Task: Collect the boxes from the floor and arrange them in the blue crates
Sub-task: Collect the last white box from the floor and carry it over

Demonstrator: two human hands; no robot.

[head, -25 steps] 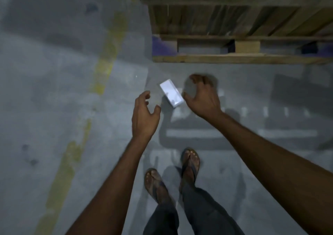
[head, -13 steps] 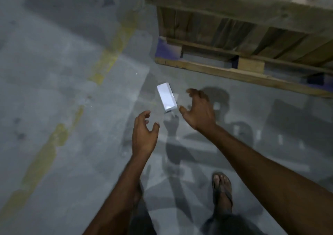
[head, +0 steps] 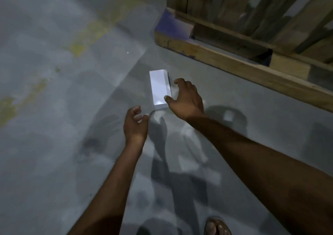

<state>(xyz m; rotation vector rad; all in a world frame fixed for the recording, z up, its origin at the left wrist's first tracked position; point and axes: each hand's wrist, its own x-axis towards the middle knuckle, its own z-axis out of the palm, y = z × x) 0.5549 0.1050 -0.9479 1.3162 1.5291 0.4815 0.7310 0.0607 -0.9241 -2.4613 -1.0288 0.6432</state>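
White box [head: 159, 89] lies flat on the grey concrete floor [head: 54, 144], near the corner of a wooden pallet [head: 225, 54] — long side pointing away from the person. Right hand [head: 186, 99] hovers at the box's right edge, fingers spread and bent, grasping nothing; thumb tip overlaps the near corner, contact unclear. Left hand [head: 136, 125] is just short of the box, loosely curled, released. Faded yellow line [head: 79, 45] crosses the floor at left. One sandalled foot [head: 217, 225] at the bottom edge — blurred.
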